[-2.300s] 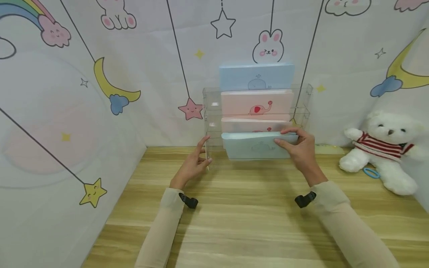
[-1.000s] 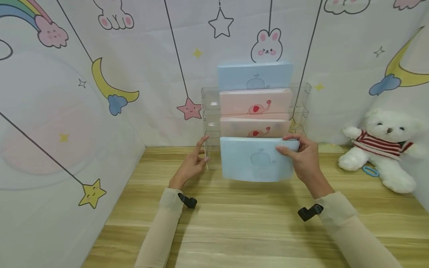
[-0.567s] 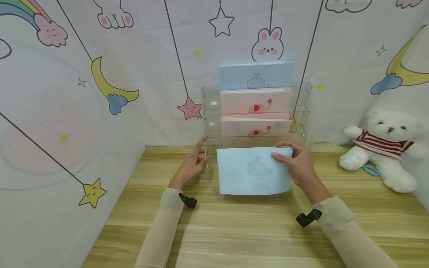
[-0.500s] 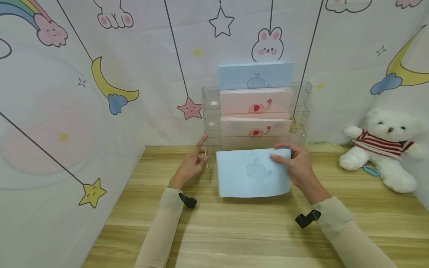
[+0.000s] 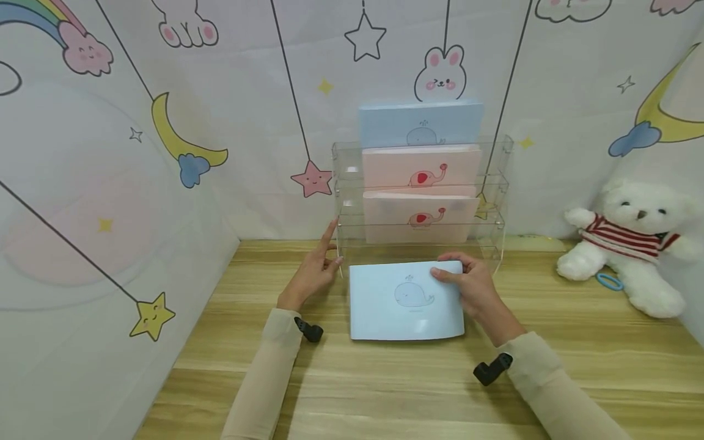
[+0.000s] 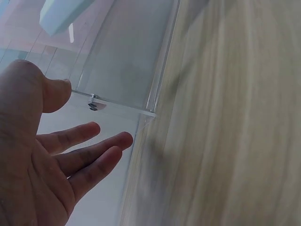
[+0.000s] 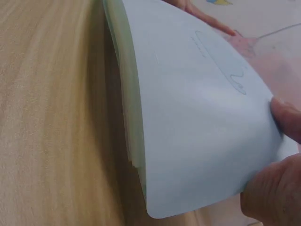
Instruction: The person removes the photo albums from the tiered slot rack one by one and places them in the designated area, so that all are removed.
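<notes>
My right hand (image 5: pixel 475 290) pinches a light blue notebook (image 5: pixel 398 305) with a whale drawing by its upper right corner, thumb on the cover. The notebook is tilted in front of the clear acrylic rack (image 5: pixel 352 235); page edges show along one side in the right wrist view. My left hand (image 5: pixel 310 275) is at the rack's left side, index finger extended against it. In the left wrist view, the left thumb (image 6: pixel 56 94) is at the panel's edge and other fingers are loosely extended. The rack's tiers bear two pink elephant notebooks (image 5: pixel 421 168) and a blue whale one (image 5: pixel 421 125).
A white teddy bear (image 5: pixel 640 244) in a striped shirt sits on the wooden table (image 5: pixel 385 391) at the right, a blue ring (image 5: pixel 609 281) by its leg. Behind the rack is a printed cloth backdrop (image 5: pixel 264 122).
My right hand has drawn the blue whale notebook out of the rack's lowest tier, toward me, down and slightly left. The left hand has stayed at the rack's side.
</notes>
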Available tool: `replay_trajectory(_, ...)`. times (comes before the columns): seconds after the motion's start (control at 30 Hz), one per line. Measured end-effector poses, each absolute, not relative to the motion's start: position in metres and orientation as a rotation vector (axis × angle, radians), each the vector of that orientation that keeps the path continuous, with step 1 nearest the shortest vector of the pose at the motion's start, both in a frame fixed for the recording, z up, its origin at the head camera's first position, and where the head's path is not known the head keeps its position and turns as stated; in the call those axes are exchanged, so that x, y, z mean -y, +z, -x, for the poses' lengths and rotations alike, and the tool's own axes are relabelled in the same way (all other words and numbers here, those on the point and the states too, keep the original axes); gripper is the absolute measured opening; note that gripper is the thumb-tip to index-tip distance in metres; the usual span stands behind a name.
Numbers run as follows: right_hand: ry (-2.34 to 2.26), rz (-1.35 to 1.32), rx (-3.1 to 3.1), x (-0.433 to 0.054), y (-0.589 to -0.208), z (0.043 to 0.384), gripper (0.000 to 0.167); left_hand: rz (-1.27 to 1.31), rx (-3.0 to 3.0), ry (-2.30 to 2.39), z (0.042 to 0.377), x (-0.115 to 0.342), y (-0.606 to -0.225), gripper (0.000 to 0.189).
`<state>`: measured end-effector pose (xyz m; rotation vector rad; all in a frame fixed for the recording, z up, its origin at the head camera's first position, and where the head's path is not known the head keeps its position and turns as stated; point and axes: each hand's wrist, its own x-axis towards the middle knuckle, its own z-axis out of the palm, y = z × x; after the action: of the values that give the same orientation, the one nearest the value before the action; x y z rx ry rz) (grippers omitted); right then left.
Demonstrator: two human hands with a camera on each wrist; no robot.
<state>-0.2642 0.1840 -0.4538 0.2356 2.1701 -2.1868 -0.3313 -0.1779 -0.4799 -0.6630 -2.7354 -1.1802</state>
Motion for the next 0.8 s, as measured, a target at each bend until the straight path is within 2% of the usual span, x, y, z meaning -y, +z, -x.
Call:
replay_trajectory(0.17, -2.148, -0.266, -2.202, -0.175, -0.466, 0.267, 0.027, 0.651, 2.751, -1.176, 0.332, 0.180, -0.481, 0.097)
replay_trajectory(0.43, -2.003, -0.352, -2.351, -0.165, -0.474, 0.270, 0.042, 0.627, 2.768, -1.226, 0.333, 0.182, -0.480, 0.098)
replay_trajectory(0.8, -1.912, -0.411, -2.409, -0.156, -0.484, 0.272, 0.034, 0.622, 2.796, -1.235, 0.333, 0.184, -0.479, 0.096)
